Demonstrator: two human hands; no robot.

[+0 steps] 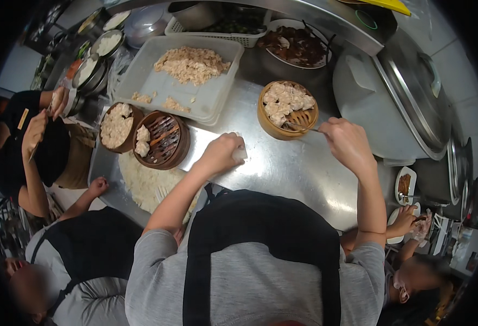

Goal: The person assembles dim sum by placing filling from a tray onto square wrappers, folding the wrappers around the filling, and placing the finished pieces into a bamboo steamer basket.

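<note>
My left hand (223, 154) is closed on a small white dumpling wrapper (241, 154), just above the steel counter. My right hand (348, 144) grips the handle of a thin metal utensil (307, 128). Its far end reaches into a round bamboo steamer (280, 132), and I cannot make out its shape there. Pale dumplings (282, 99) fill most of that steamer, while bare wooden slats show at its near right side. Left of my left hand stands a darker steamer (165, 141) with a few dumplings (143, 140) along one side.
A full steamer (120, 128) stands at the left, near a floury white patch (146, 182). Behind lies a plastic tub (135, 73) of pale filling (192, 64). A large lidded pot (366, 98) bounds the right, a steel shelf edge (304, 11) the back. Co-workers stand on both sides.
</note>
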